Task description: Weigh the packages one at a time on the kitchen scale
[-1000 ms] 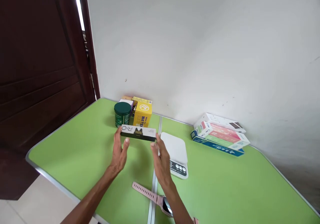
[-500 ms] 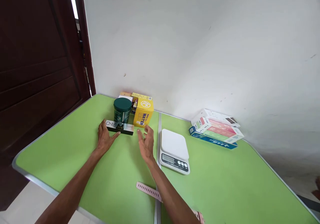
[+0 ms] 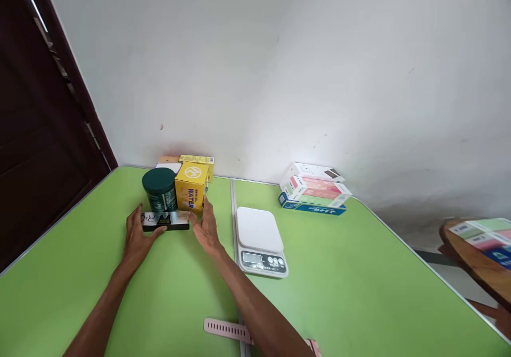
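A slim black-and-white box (image 3: 170, 222) lies on the table in front of a green tub with a dark lid (image 3: 159, 189) and a yellow box (image 3: 191, 187). My left hand (image 3: 138, 238) is around the slim box's left end, thumb along its front and fingers at its far side. My right hand (image 3: 205, 232) has thumb and fingers apart. Its thumb is at the slim box's right end, and its fingertips are against the yellow box's right side. A white kitchen scale (image 3: 259, 230) sits to the right of my right hand.
Small boxes (image 3: 199, 160) stand behind the tub by the wall. Stacked boxes (image 3: 315, 192) lie at the back right. A pink-strapped watch (image 3: 225, 329) lies partly under my right forearm. A wooden stool (image 3: 459, 245) with boxes on it stands beyond the table's right edge.
The slim box went from being held up between both hands to lying before the tub. My right hand left its end, then moved to the yellow box. The view has turned right.
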Demonstrator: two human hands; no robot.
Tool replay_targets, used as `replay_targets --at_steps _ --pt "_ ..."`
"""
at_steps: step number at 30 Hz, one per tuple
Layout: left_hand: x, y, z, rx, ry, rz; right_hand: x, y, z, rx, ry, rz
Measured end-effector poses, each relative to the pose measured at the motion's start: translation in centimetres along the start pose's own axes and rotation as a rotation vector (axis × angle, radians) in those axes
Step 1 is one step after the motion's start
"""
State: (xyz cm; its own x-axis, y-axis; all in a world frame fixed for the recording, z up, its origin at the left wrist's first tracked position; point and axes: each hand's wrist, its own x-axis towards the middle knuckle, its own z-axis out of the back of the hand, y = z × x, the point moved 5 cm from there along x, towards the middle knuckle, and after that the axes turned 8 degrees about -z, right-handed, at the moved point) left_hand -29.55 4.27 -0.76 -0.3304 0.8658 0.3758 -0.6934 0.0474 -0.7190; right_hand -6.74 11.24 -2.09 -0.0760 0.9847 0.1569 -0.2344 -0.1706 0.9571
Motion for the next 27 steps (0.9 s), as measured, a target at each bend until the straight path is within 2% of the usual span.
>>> replay_targets --at_steps 3,6,8,10,12,13,15,17,19,22,24,27 --pt "0.3 -0.1 0.1 0.020 0.008 0.008 0.6 0.3 -0.1 0.037 0.001 -0.076" --pt "0.3 -0.6 0.3 0.067 0.011 -0.011 0.4 1.3 0.4 0.043 0.054 -0.077" --pt "-0.1 -1.3 0.7 0.112 0.008 -0.038 -0.6 2.3 1.6 0.027 0.079 -0.031" --pt "-0.7 -2.3 1.3 0.164 -0.020 -0.077 -2.2 3.4 3.7 0.015 0.084 0.051" --pt "-1.6 -3.8 2.0 0.210 -0.094 -0.131 -3.9 4.4 7.3 -0.004 0.035 0.158" --pt "-2.0 -4.9 2.4 0.222 -0.150 -0.172 -4.7 4.6 9.7 -0.020 -0.026 0.209" --pt "-2.9 -7.8 2.6 0.224 -0.266 -0.304 -5.8 4.1 15.9 -0.063 -0.237 0.274" --pt "-3.6 -11.6 1.5 0.201 -0.323 -0.455 -6.3 2.4 23.3 -0.108 -0.511 0.259" --pt "-3.8 -15.6 -1.2 0.140 -0.271 -0.548 -6.2 -0.2 30.5 -0.167 -0.752 0.192" --pt "-3.1 -21.5 -7.7 -0.021 -0.041 -0.541 -4.6 -3.9 38.9 -0.232 -0.973 0.072" --pt "-2.3 -25.2 -13.1 -0.123 0.149 -0.509 -2.8 -5.6 42.5 -0.215 -1.010 -0.028" --pt "-1.2 -30.2 -21.4 -0.209 0.442 -0.425 0.1 -6.8 45.2 -0.154 -0.983 -0.130"
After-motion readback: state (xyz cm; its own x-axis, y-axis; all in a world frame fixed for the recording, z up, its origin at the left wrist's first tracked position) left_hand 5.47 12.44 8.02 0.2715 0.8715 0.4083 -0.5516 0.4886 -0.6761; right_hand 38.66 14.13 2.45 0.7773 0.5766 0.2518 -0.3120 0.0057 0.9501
